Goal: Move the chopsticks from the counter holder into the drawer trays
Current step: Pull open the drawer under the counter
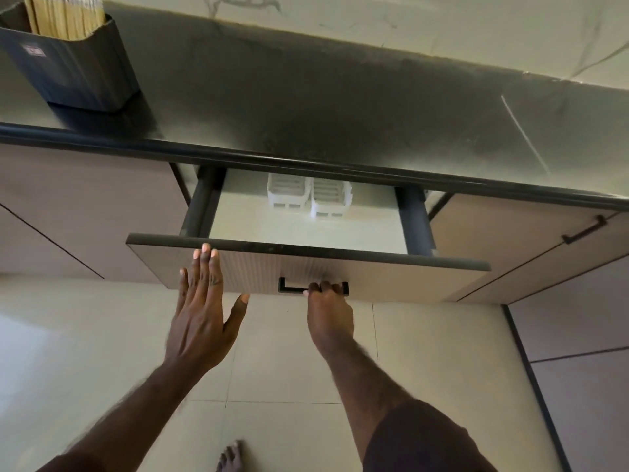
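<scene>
— What have the hands got?

— My right hand [328,313] has its fingers curled round the black handle [313,287] on the drawer front [306,267]. My left hand [200,308] is spread flat, fingers straight and together, thumb out to the side, with the fingertips [205,251] lying against the drawer front near its top edge. It holds nothing.

— And the drawer?

— The drawer [299,229] stands partly pulled out from under the dark surface [306,107]. Inside, toward the back, two white slatted trays [308,197] sit side by side, touching (their far ends are hidden under the surface edge, so I cannot tell what, if anything, lies further in).

— Where are the chopsticks?

— The chopsticks [66,15] stand upright as a pale bundle in the dark ribbed holder [73,69], which rests on the surface at the far left, well apart from the drawer.

— Anything else?

— A closed cabinet front with its own black bar handle [583,229] to the right, pale floor tiles [289,369] below, and a bare foot [231,456] at the bottom edge.
</scene>
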`<state>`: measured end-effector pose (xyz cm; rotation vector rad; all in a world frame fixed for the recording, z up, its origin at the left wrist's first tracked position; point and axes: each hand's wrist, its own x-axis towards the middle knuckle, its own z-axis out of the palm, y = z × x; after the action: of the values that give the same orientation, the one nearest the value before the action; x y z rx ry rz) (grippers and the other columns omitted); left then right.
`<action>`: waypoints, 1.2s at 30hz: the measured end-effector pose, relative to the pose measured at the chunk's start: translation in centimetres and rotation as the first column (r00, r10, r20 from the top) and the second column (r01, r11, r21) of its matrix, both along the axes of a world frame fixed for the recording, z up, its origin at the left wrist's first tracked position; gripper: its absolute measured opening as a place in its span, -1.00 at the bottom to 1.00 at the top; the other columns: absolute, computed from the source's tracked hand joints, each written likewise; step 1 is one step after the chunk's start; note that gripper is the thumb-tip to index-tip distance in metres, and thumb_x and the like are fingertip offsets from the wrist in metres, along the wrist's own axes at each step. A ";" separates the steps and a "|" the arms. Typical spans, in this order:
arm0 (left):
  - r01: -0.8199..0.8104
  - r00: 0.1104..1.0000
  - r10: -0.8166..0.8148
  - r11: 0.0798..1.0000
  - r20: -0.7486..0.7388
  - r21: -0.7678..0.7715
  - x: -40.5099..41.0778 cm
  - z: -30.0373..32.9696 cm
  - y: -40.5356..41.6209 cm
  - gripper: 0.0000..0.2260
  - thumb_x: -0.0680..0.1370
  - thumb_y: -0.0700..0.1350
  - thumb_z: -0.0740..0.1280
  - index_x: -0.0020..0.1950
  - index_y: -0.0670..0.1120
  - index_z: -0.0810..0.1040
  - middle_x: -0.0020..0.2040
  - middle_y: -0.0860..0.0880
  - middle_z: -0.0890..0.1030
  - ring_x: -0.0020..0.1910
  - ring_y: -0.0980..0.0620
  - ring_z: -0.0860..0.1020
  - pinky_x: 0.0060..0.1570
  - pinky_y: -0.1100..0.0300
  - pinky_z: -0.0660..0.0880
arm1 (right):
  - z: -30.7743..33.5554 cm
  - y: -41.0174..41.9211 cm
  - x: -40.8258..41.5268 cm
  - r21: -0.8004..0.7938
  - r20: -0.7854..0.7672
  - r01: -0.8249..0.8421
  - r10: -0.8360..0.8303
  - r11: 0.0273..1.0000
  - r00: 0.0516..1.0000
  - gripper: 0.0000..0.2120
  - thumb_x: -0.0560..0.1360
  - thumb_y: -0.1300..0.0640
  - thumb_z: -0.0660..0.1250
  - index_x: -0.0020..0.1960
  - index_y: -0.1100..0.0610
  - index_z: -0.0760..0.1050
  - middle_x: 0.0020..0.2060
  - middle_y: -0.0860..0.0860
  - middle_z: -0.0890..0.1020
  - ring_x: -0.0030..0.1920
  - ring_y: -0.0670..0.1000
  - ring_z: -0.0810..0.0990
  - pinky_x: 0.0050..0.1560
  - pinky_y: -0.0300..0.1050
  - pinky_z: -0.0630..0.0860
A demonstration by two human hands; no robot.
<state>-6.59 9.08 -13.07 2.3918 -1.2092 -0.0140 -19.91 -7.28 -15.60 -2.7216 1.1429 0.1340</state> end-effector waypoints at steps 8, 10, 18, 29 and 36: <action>-0.042 0.999 0.042 0.999 -0.002 0.023 -6.2 1.7 6.0 -0.30 0.58 0.23 -0.05 0.56 -0.12 -0.21 0.59 -0.10 -0.18 0.56 -0.02 -0.20 0.52 -0.07 -0.12 | 0.3 6.5 -6.3 0.020 -0.022 -0.045 0.046 0.999 0.999 -0.51 0.47 0.12 0.46 0.34 0.18 0.44 0.25 0.14 0.56 0.22 0.10 0.55 0.09 -0.06 0.60; -0.044 0.999 0.044 0.999 -0.004 0.032 -7.5 2.3 7.3 -0.30 0.58 0.24 -0.07 0.56 -0.12 -0.21 0.59 -0.11 -0.18 0.56 -0.02 -0.20 0.52 -0.07 -0.12 | 0.5 8.1 -7.6 0.046 -0.017 -0.044 0.045 0.998 0.999 -0.53 0.47 0.12 0.46 0.33 0.18 0.45 0.24 0.14 0.57 0.21 0.10 0.56 0.09 -0.05 0.59; -0.032 0.999 0.033 0.998 -0.008 0.047 -11.7 4.1 11.2 -0.29 0.57 0.25 -0.08 0.56 -0.13 -0.19 0.58 -0.10 -0.17 0.56 -0.03 -0.19 0.52 -0.03 -0.14 | 0.8 13.4 -12.2 0.101 -0.068 -0.045 0.052 0.994 0.996 -0.46 0.44 0.09 0.49 0.35 0.19 0.41 0.25 0.14 0.56 0.25 0.09 0.53 0.17 -0.09 0.53; 0.007 1.000 -0.008 0.997 0.013 0.078 -13.5 5.9 12.6 -0.29 0.56 0.29 -0.15 0.55 -0.09 -0.28 0.57 -0.06 -0.27 0.55 0.02 -0.26 0.50 0.04 -0.26 | 6.3 16.7 -14.0 0.050 0.153 -0.059 0.051 0.997 0.987 -0.80 0.55 0.12 0.31 0.14 0.14 0.55 -0.02 0.11 0.67 -0.06 0.11 0.65 -0.20 -0.11 0.52; 0.034 0.998 -0.035 0.999 0.055 0.021 -13.7 10.7 10.8 -0.29 0.57 0.29 -0.13 0.56 -0.09 -0.24 0.57 -0.06 -0.24 0.55 0.02 -0.25 0.50 0.04 -0.24 | 14.7 15.4 -12.4 -0.140 0.454 -0.144 0.193 0.980 0.870 -0.72 0.60 -0.02 0.18 0.13 0.11 0.56 -0.11 0.03 0.65 -0.16 0.04 0.60 -0.25 -0.16 0.36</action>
<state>-20.33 19.92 -2.38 2.4036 -1.2812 0.0299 -32.27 8.13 -0.89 -2.7134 0.7887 -0.5441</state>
